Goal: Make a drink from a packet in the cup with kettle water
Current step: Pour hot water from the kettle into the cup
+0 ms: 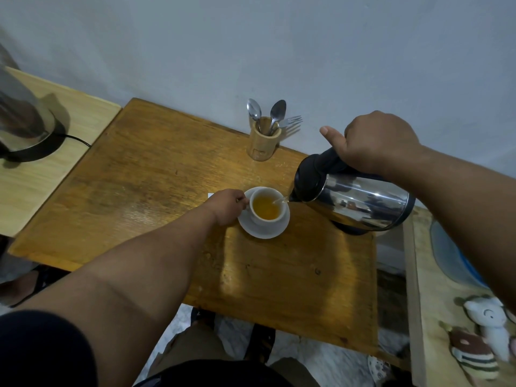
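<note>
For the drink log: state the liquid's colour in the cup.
Amber-yellow liquid in the white cup, head view.

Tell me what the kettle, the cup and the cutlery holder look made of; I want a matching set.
The kettle looks like polished steel: its body mirrors the room; lid and handle look like black plastic, matte. The cup and saucer look like glazed white ceramic, smooth with a soft sheen. The cutlery holder seems to be pale wood or bamboo, unpainted; which of the two cannot be told.

Tilted steel kettle (360, 199) pours into white cup (266, 206) (amber liquid) on saucer (264, 230)
</note>
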